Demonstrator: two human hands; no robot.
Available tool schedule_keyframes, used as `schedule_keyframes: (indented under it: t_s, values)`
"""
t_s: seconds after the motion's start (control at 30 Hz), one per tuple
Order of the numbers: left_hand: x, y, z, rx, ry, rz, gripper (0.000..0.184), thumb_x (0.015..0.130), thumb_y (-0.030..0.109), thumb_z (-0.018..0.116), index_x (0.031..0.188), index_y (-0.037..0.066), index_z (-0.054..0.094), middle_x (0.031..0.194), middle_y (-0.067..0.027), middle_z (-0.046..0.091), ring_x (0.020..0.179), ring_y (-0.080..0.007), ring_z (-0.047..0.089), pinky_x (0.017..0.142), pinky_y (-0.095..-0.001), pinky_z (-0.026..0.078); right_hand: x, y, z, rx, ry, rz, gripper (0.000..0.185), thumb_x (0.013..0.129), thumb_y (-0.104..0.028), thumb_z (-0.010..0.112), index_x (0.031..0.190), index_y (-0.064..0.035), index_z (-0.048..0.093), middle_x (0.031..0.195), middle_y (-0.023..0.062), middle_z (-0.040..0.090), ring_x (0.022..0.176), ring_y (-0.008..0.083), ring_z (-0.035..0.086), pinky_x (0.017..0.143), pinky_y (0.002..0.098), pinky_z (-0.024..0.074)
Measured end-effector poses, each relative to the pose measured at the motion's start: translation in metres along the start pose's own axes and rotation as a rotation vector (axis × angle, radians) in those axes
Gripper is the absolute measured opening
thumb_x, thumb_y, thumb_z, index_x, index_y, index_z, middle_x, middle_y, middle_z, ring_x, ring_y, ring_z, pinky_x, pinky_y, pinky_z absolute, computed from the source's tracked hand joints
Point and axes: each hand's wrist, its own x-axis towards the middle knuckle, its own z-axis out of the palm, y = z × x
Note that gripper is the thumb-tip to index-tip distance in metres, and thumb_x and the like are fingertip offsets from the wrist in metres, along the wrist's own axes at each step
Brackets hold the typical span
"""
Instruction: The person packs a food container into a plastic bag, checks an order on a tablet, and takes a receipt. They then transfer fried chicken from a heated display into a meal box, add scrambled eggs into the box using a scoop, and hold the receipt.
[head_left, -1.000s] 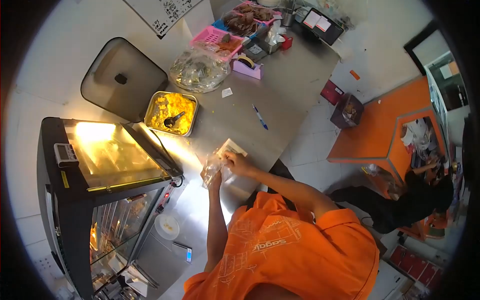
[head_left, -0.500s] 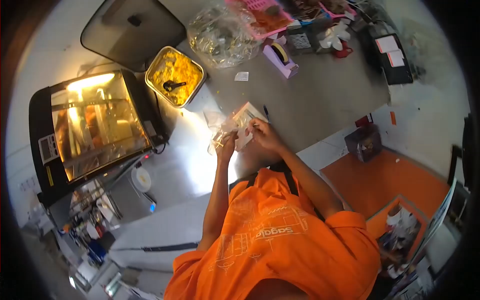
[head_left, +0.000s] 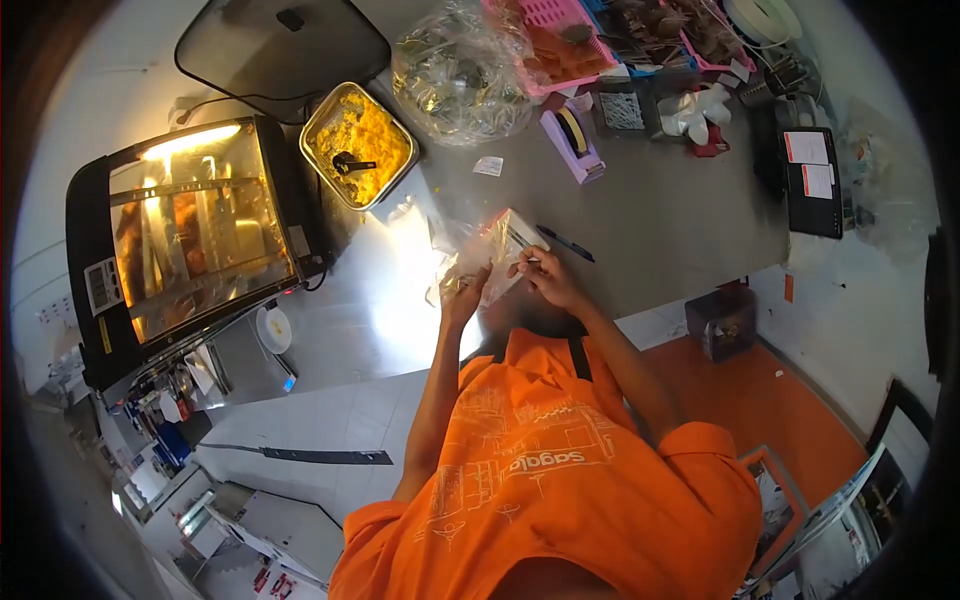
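Note:
My left hand (head_left: 464, 297) is closed on a crumpled clear plastic bag (head_left: 452, 262), over the brightly lit part of the metal table. My right hand (head_left: 550, 280) is pinched shut close beside it, at the lower edge of a flat white pad or box (head_left: 523, 232). What its fingers hold is too small to make out. Clear film lies across part of the white piece. A dark pen (head_left: 566, 243) rests on the table just above my right hand.
A metal tray of yellow food (head_left: 375, 125) with a black scoop stands beyond my left hand. Left of it is a lit glass warming cabinet (head_left: 190, 235). A purple tape dispenser (head_left: 573, 147), a large bag of clear plastic (head_left: 460, 75) and pink baskets (head_left: 560, 45) line the back.
The view has shifted slightly, so the table's things appear displaced. Both hands stay close together at the bag and white piece; my right hand sits lower beside the white piece.

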Motion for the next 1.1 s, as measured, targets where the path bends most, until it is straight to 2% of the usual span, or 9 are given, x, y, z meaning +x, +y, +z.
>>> schedule_keyframes:
  t_s: [0.2, 0.27, 0.33, 0.4, 0.6, 0.67, 0.77, 0.93, 1.1]
  values:
    - [0.005, -0.014, -0.005, 0.091, 0.024, -0.015, 0.027, 0.090, 0.026, 0.067, 0.094, -0.001, 0.067, 0.086, -0.0099, 0.069, 0.074, -0.0148, 0.062, 0.066, -0.0293, 0.048, -0.002, 0.008, 0.006, 0.060, 0.048, 0.078, 0.015, 0.098, -0.025, 0.052, 0.094, -0.0107, 0.048, 0.086, 0.0032, 0.065, 0.068, 0.0062, 0.053, 0.061, 0.0212, 0.0422]
    - [0.019, -0.051, -0.006, 0.542, 0.188, 0.477, 0.027, 0.090, 0.027, 0.066, 0.093, 0.000, 0.067, 0.083, -0.0076, 0.069, 0.071, -0.0158, 0.061, 0.064, -0.0301, 0.048, -0.004, 0.027, 0.005, 0.052, 0.039, -0.101, 0.016, 0.097, -0.024, 0.051, 0.091, -0.0100, 0.048, 0.077, 0.0025, 0.061, 0.065, 0.0090, 0.053, 0.059, 0.0229, 0.0433]
    - [0.026, -0.064, -0.007, -0.081, 0.273, 0.117, 0.027, 0.090, 0.028, 0.067, 0.089, 0.001, 0.067, 0.077, -0.0051, 0.067, 0.065, -0.0150, 0.059, 0.059, -0.0308, 0.047, -0.018, 0.037, -0.010, -0.225, 0.118, -0.084, 0.017, 0.097, -0.024, 0.051, 0.091, -0.0093, 0.048, 0.074, 0.0024, 0.060, 0.064, 0.0099, 0.053, 0.058, 0.0235, 0.0438]
    - [0.021, -0.026, -0.012, -0.015, 0.217, 0.095, 0.030, 0.090, 0.031, 0.067, 0.088, 0.001, 0.066, 0.073, -0.0029, 0.063, 0.062, -0.0125, 0.057, 0.055, -0.0295, 0.046, -0.033, 0.043, -0.025, -0.488, 0.178, -0.037, 0.017, 0.097, -0.024, 0.051, 0.090, -0.0086, 0.048, 0.071, 0.0024, 0.058, 0.064, 0.0109, 0.054, 0.056, 0.0241, 0.0442]
    - [0.020, -0.025, -0.019, 0.085, 0.205, 0.099, 0.043, 0.084, 0.037, 0.073, 0.098, -0.004, 0.067, 0.074, -0.0079, 0.066, 0.066, -0.0173, 0.061, 0.062, -0.0296, 0.048, -0.067, 0.035, -0.065, -0.180, 0.312, 0.017, 0.019, 0.096, -0.024, 0.052, 0.088, -0.0071, 0.050, 0.071, 0.0020, 0.058, 0.062, 0.0094, 0.056, 0.052, 0.0244, 0.0442]
    - [0.018, -0.021, -0.019, 0.197, 0.117, 0.135, 0.048, 0.084, 0.036, 0.073, 0.106, -0.006, 0.064, 0.093, -0.0115, 0.065, 0.082, -0.0206, 0.062, 0.068, -0.0309, 0.047, -0.083, 0.012, -0.080, -0.144, 0.505, 0.045, 0.017, 0.095, -0.023, 0.054, 0.088, -0.0083, 0.052, 0.072, 0.0010, 0.059, 0.061, 0.0084, 0.056, 0.052, 0.0242, 0.0441]
    - [0.004, -0.020, -0.007, 0.513, 0.238, 0.297, 0.066, 0.079, 0.032, 0.078, 0.125, -0.006, 0.053, 0.130, -0.0237, 0.043, 0.123, -0.0348, 0.043, 0.101, -0.0443, 0.038, -0.097, 0.007, -0.116, -0.200, 0.713, -0.012, 0.017, 0.095, -0.021, 0.053, 0.093, -0.0042, 0.054, 0.076, 0.0021, 0.060, 0.065, 0.0119, 0.060, 0.060, 0.0296, 0.0479]
    - [-0.006, -0.018, 0.004, 0.459, 0.197, 0.422, 0.076, 0.069, 0.029, 0.085, 0.126, -0.006, 0.048, 0.123, -0.0242, 0.047, 0.117, -0.0396, 0.043, 0.101, -0.0476, 0.035, -0.114, 0.010, -0.203, -0.484, 1.084, -0.270, 0.016, 0.094, -0.024, 0.058, 0.103, -0.0119, 0.055, 0.072, 0.0039, 0.062, 0.060, 0.0140, 0.061, 0.054, 0.0301, 0.0472]
    - [-0.006, -0.035, -0.006, 0.515, 0.098, 0.299, 0.080, 0.071, 0.029, 0.084, 0.129, -0.007, 0.042, 0.126, -0.0250, 0.042, 0.117, -0.0389, 0.043, 0.102, -0.0477, 0.034, -0.150, -0.092, -0.322, -1.124, 1.580, 0.038, 0.054, 0.092, -0.039, 0.053, 0.142, -0.0235, 0.036, 0.069, 0.0073, 0.065, 0.065, 0.0320, 0.066, 0.059, 0.0455, 0.0510]
